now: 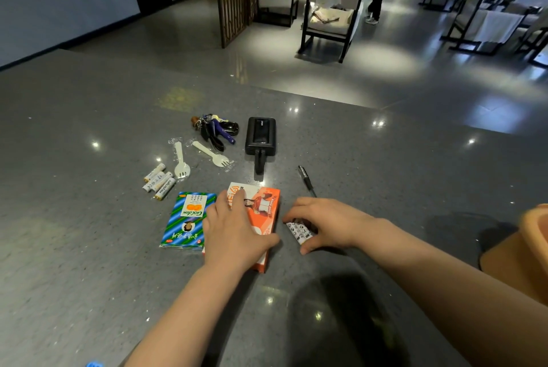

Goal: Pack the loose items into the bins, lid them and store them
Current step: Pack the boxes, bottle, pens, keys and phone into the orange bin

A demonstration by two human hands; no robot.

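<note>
Three batteries, two wrapped forks, two boxes, one pen, one key bunch.

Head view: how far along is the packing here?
Nothing looks packed; no bin shows. In hand: left hand lies on the orange box; right hand grips a small printed packet. Left out: green box, batteries, forks, keys, black device, pen.

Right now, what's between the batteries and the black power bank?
In the head view, two wrapped plastic forks lie between the batteries and the power bank.
</note>
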